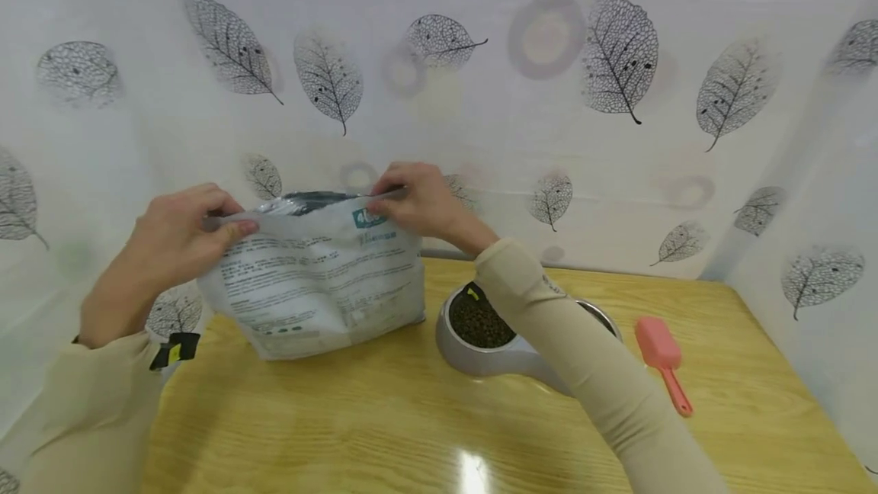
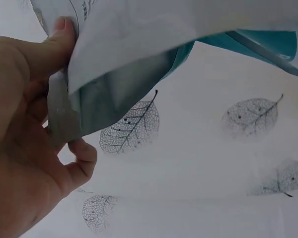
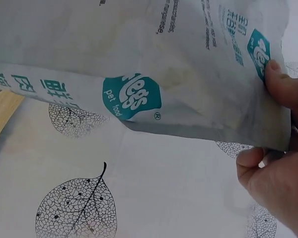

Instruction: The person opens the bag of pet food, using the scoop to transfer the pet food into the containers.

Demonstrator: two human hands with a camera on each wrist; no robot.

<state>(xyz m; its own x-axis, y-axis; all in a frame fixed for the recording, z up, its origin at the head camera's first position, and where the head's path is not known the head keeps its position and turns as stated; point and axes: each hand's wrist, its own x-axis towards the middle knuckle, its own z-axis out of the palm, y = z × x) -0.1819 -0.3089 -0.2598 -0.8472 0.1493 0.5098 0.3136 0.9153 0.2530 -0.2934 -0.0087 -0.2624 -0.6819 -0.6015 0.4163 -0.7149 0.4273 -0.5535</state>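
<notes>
A white pet food bag (image 1: 322, 288) with printed text and a teal logo stands on the left of the table, its top edge parted in the middle. My left hand (image 1: 181, 238) pinches the top left corner between thumb and fingers. At the top right corner, my right hand (image 1: 418, 200) pinches the rim the same way. In the left wrist view, the left hand (image 2: 35, 124) grips the bag's edge (image 2: 134, 44), and the grey inner lining shows. The right wrist view has the right hand (image 3: 283, 134) holding the corner of the bag (image 3: 188, 89). What lies inside is hidden.
Right of the bag sits a grey double pet bowl (image 1: 473, 357); brown kibble (image 1: 480, 322) fills its left dish, and my right forearm hides much of the other. A pink scoop (image 1: 661, 345) lies farther right on the wooden table (image 1: 384, 425). Behind hangs a leaf-print curtain (image 1: 466, 113).
</notes>
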